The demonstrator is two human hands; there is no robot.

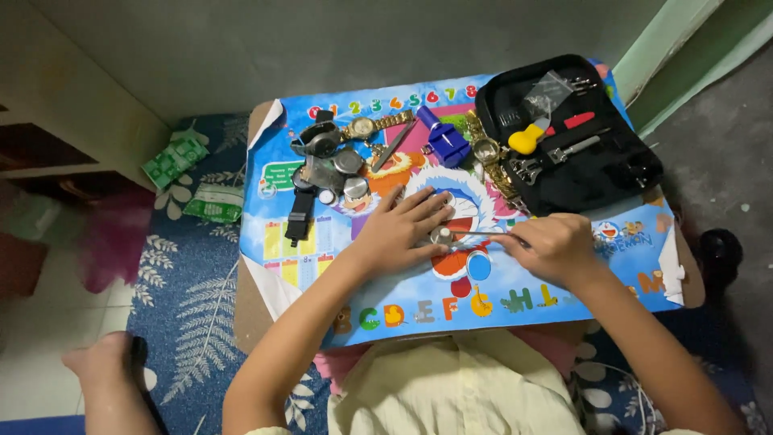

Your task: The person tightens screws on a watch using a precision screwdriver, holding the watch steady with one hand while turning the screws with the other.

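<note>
My left hand (400, 228) lies flat on a colourful cartoon poster (564, 282) that covers a small table, its fingers pinning down a small round metal watch case (440, 235). My right hand (551, 244) is closed around a thin metal tool (477, 234) whose tip touches that watch case. Both hands work near the middle of the poster.
Several watches and watch parts (330, 157) lie at the poster's back left, with a blue tool (445, 141) and a gold watch band (499, 173) near the middle. An open black tool case (600, 173) holds a yellow-handled tool (527, 138). Green packets (175, 159) lie on the patterned rug.
</note>
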